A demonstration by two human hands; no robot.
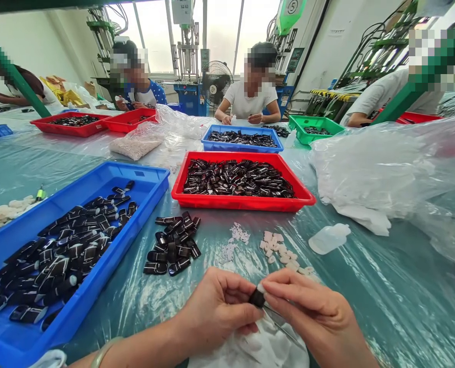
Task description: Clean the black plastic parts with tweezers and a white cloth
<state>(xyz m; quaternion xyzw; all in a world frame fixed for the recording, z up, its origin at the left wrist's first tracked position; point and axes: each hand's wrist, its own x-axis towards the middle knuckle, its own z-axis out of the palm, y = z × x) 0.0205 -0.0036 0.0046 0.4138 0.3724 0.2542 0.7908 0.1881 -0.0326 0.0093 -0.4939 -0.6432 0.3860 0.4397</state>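
Note:
Near the front edge of the table, my left hand [223, 306] pinches a small glossy black part [257, 297] between thumb and fingers. My right hand [315, 312] is closed at the part's upper end, its fingertips on a small white piece [261, 288]. A thin metal tool [281, 323], perhaps tweezers, runs under the right fingers; whether that hand grips it I cannot tell. Beneath both hands lies a white cloth [250, 350]. Beyond them are a pile of black parts [173, 244], pale foam-like pieces [277, 245] and tiny white bits [239, 233].
A blue tray [135, 237] of black parts stands left, a red tray [242, 203] of them ahead. A translucent bottle [329, 239] lies right, near a large plastic bag [380, 163]. Across the table, people [252, 92] work by more trays. Green frame bars [414, 89] slant at both sides.

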